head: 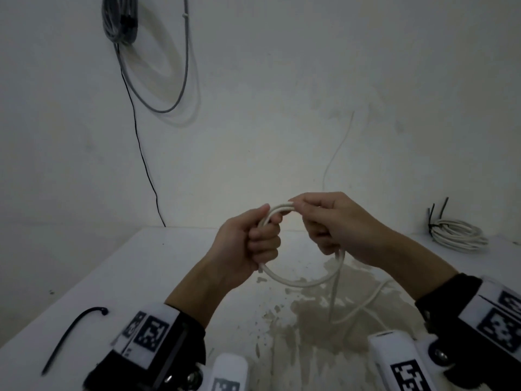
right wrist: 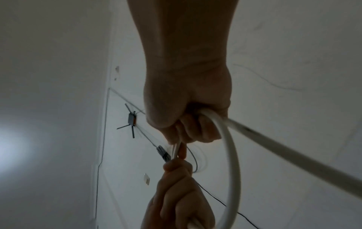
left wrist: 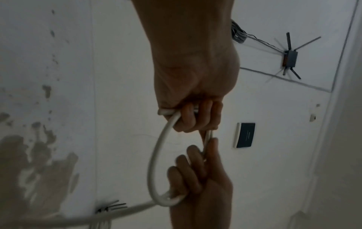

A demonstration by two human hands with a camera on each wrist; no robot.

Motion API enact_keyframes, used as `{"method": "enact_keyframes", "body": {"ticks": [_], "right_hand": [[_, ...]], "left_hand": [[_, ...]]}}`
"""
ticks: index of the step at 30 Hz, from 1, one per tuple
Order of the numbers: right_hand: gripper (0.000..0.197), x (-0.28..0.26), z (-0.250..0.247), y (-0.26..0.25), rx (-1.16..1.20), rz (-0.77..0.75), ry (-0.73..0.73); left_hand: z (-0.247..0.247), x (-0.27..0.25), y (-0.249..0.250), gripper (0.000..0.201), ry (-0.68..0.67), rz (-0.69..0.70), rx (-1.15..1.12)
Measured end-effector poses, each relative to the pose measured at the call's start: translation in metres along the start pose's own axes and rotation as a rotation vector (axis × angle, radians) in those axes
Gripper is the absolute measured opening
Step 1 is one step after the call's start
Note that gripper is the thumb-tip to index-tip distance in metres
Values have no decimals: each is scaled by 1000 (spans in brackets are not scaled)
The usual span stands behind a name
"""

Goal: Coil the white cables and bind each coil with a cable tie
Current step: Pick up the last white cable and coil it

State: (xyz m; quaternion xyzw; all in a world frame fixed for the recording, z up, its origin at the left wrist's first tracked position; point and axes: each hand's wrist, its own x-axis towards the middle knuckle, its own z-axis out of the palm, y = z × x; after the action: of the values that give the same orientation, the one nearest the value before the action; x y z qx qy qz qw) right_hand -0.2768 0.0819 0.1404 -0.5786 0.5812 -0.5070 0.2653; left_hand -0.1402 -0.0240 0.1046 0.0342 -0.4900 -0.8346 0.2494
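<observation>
coiling | left hand + right hand both gripping white cable loop, above desk | loose tail trailing down-right, nearer right hand

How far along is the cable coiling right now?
Done: one finished coil, bound with black ties, lies at the table's far right. In hand: the left hand and right hand grip the white cable, forming its first loops, while the rest trails onto the table. Left: finish coiling, then bind it, likely with the black cable tie lying loose at near left.
</observation>
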Motion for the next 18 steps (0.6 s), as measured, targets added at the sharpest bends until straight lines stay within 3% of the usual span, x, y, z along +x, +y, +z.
{"method": "enact_keyframes", "body": {"ticks": [4, 7, 9, 11, 14, 16, 18], "right_hand": [[32, -6, 2, 7, 326, 105, -23], [31, -8, 5, 12, 447, 133, -40], [31, -5, 5, 15, 497, 106, 9], [31, -1, 4, 16, 527, 59, 67], [31, 1, 2, 16, 565, 29, 109], [31, 2, 2, 16, 576, 25, 128], [29, 3, 5, 18, 563, 37, 142]], "left_hand": [[0, 4, 6, 27, -17, 28, -152], [-2, 4, 4, 23, -132, -11, -295], [-4, 3, -2, 24, -150, -10, -295], [0, 2, -6, 22, -81, 4, -155], [1, 1, -11, 34, -35, -23, -68], [-4, 2, -11, 40, -65, -65, -164], [-8, 4, -9, 35, -193, -90, -370]]}}
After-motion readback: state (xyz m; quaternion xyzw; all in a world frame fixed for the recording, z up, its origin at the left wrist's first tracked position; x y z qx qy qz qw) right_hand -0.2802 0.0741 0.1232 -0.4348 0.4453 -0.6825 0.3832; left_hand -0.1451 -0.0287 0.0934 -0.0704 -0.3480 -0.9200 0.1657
